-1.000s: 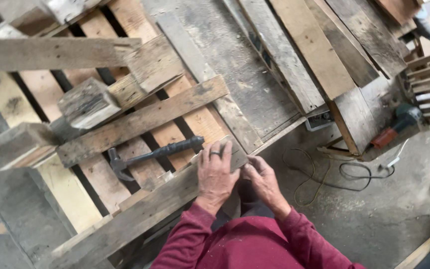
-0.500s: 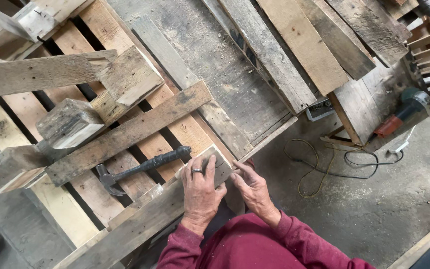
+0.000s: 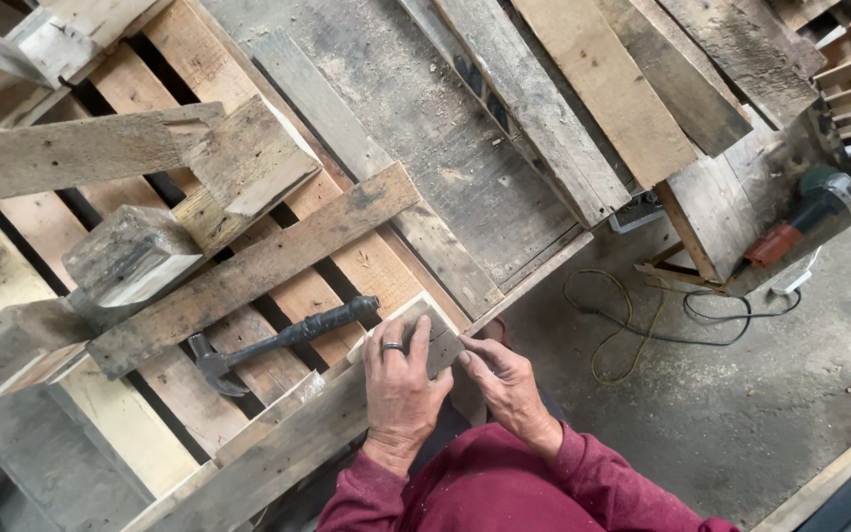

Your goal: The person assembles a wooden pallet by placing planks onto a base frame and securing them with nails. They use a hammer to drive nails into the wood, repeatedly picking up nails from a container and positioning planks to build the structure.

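**Two hands at the end of a pallet board**

Where the near board (image 3: 288, 443) ran its long axis from lower left up to the right, its cut end pointed toward the upper right, and both hands met there. The left hand (image 3: 401, 384) lay flat on top of the end, fingers spread and extended, a ring on one, pressing rather than gripping. The right hand (image 3: 504, 384) touched the end face with pinched fingertips; whether they held anything small could not be told. One hammer (image 3: 278, 340) lay just beyond the board, parallel to it, head at lower left, handle toward the hands. Three wooden blocks (image 3: 130, 256) stood on the pallet's left. To the right, bare concrete floor (image 3: 741, 414) lay open, crossed by one cable (image 3: 632, 330) leading toward one grinder (image 3: 805, 212).
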